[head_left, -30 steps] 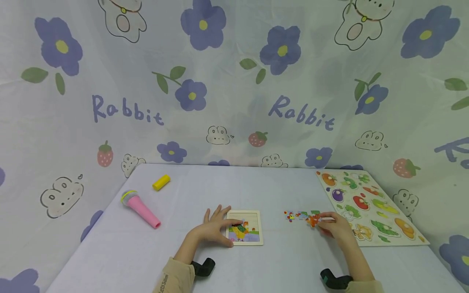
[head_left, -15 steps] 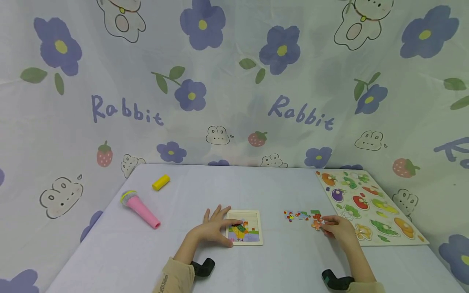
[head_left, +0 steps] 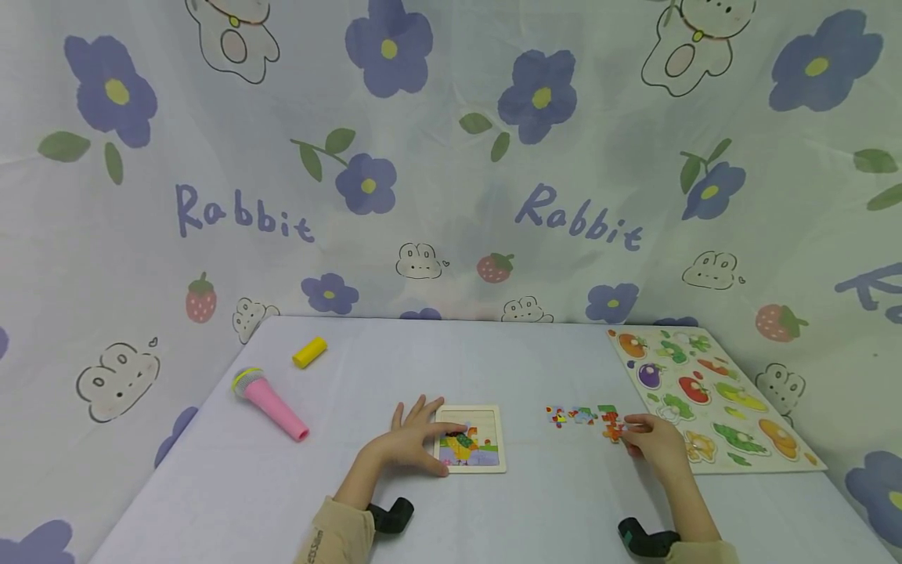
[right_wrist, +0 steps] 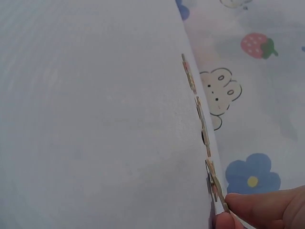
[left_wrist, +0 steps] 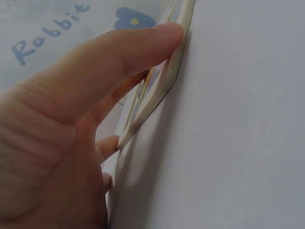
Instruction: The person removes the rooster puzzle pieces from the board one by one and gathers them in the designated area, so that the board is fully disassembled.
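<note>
My left hand (head_left: 406,440) lies at the left side of a small wooden jigsaw tray (head_left: 503,439). Its thumb (left_wrist: 169,36) presses the near rim, and the index finger stretches over the partly filled picture. To the right, my right hand (head_left: 657,442) pinches an orange puzzle piece (head_left: 612,432) between thumb and finger. A green-topped piece (head_left: 607,408) overlaps it in the head view. Left of these lie a red, yellow and blue piece (head_left: 557,417) and a bluish piece (head_left: 582,415). Seen edge-on in the right wrist view, the pieces (right_wrist: 202,121) form a row.
A vegetable puzzle board (head_left: 733,462) covers the table's right side, partly behind my right hand. On the left lie a pink toy microphone (head_left: 275,403) and a yellow cylinder (head_left: 310,352). A patterned cloth (head_left: 451,157) hangs behind the white table (head_left: 451,360).
The right hand has shifted slightly right and down with the orange piece, which has turned and now sits below the green-topped one. The left hand stays in place on the tray.
</note>
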`<action>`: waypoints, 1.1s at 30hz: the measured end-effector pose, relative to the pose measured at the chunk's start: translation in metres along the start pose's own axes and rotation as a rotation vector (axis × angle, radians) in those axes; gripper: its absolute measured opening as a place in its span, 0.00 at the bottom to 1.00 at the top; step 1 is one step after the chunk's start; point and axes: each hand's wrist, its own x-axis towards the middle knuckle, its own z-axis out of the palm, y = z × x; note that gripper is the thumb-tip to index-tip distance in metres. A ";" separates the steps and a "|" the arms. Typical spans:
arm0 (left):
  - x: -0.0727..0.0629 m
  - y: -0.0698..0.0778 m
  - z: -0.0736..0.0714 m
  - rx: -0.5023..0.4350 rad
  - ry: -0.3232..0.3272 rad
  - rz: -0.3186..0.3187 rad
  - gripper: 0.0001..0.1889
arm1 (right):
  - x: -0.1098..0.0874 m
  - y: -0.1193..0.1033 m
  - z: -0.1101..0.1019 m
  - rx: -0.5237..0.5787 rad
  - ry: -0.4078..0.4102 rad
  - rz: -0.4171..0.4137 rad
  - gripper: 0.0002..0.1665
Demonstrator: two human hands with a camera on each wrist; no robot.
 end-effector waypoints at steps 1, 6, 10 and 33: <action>0.000 0.000 0.000 0.000 0.001 0.001 0.36 | 0.000 0.000 0.000 -0.010 0.002 -0.002 0.20; 0.000 0.000 0.000 -0.002 0.001 0.009 0.36 | 0.001 0.002 -0.002 -0.066 0.025 -0.026 0.20; 0.001 -0.001 0.000 -0.011 -0.003 0.009 0.36 | 0.001 0.003 -0.001 -0.101 0.054 -0.050 0.19; -0.001 -0.002 0.000 -0.014 -0.003 0.015 0.36 | 0.006 -0.022 0.040 0.365 -0.108 -0.173 0.25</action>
